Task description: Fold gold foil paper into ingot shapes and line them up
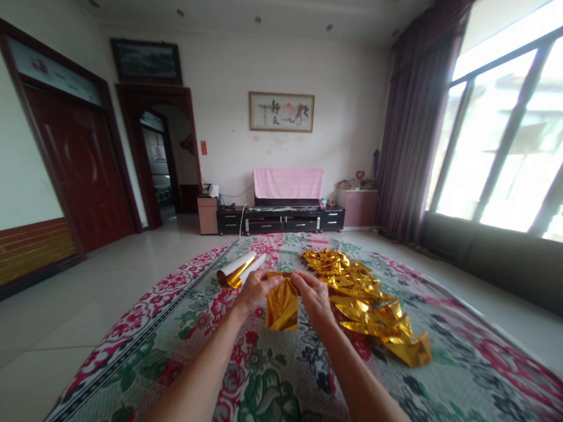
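Observation:
A sheet of gold foil paper (282, 308) hangs between both my hands above a floral cloth (185, 334). My left hand (255, 289) pinches its upper left edge, fingers closed. My right hand (313, 292) pinches the upper right edge, fingers closed too. To the right of my hands lies a long heap of folded gold foil pieces (367, 305), stretching from the far middle toward the near right. A roll of gold foil with a white back (240, 269) lies just beyond my left hand.
The floral cloth covers a broad flat surface in front of me. Tiled floor (109, 281) lies to the left. A dark TV cabinet (281, 220) with a pink cover stands at the far wall. A long dark bench (492, 258) runs under the windows at right.

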### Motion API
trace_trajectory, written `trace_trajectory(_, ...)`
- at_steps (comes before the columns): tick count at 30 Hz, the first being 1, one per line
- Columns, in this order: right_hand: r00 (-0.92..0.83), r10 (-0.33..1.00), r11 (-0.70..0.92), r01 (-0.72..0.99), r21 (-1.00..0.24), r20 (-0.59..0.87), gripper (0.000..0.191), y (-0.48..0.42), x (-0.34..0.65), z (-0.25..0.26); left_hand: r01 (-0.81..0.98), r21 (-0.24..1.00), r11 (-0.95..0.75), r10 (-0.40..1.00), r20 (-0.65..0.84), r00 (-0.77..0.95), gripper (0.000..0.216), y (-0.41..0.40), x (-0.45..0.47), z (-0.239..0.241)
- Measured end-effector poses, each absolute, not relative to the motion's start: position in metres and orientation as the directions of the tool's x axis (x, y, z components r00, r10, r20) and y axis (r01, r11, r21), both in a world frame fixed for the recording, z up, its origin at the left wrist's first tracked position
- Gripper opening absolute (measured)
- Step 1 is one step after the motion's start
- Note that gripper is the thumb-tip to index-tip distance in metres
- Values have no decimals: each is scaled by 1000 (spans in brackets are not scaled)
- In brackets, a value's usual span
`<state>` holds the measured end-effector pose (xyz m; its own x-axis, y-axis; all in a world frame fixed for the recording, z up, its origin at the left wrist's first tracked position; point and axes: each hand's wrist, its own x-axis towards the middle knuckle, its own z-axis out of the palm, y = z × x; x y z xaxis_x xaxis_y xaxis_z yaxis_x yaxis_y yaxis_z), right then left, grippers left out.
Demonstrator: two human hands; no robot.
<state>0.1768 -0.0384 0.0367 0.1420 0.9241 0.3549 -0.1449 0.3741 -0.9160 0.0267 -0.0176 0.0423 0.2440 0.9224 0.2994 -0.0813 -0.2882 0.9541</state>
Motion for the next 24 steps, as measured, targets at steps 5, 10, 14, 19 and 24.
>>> trace_trajectory(5, -16, 962, 259, -268, -928, 273, 30, -43, 170, 37, -110, 957, -267, 953, 279, 115, 27, -15, 29, 40)
trace_trajectory(10, -227, 967, 63, -225, -972, 115, 28, -45, 165, 32, -72, 975, -209, 977, 206, -56, 28, -3, 24, 33)
trace_trajectory(14, -260, 963, 26, -152, -988, 65, 20, -46, 167, 32, -86, 979, -186, 977, 175, -118, 23, 8, 18, 24)
trace_trajectory(19, -283, 959, -38, -33, -999, -27, 23, -49, 170, 37, -129, 986, -107, 978, 81, -192, 19, 12, 14, 19)
trace_trajectory(24, -345, 936, -83, -29, -996, -68, 27, -49, 171, 37, -204, 976, -70, 975, 24, -220, 18, 13, 13, 18)
